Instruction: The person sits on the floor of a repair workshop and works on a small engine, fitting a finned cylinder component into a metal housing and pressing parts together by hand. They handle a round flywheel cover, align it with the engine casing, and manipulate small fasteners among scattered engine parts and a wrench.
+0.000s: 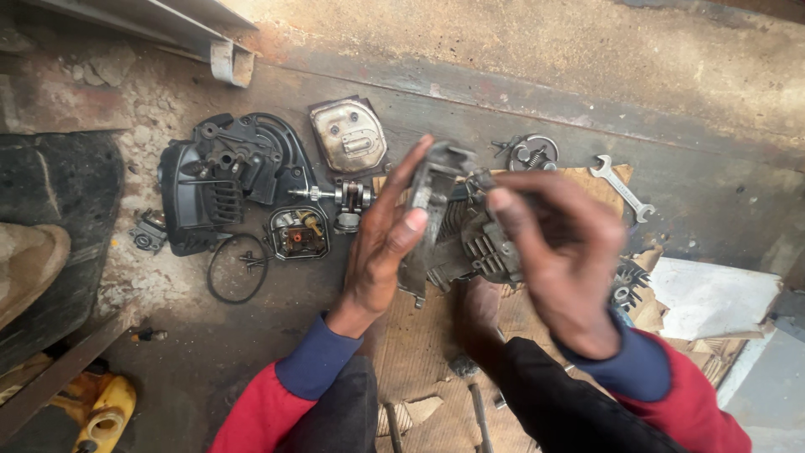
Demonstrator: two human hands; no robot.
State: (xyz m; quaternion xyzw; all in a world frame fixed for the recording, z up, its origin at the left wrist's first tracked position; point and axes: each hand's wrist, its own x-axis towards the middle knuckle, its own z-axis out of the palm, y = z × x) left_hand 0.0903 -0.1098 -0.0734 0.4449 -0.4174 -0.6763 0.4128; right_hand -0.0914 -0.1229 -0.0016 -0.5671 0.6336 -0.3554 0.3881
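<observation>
While both hands pinch the engine block [465,239], left hand [381,252] and right hand [558,252], grip looks light; a slip drops it onto the crankshaft [348,197].

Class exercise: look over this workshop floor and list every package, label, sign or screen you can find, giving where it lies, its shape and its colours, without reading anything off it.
No labels, signs or screens show.
Flattened cardboard: brown, ribbed sheet under the hands and engine part, torn at its edges.
Torn cardboard scraps: brown, ragged, at right below a white slab.
</observation>
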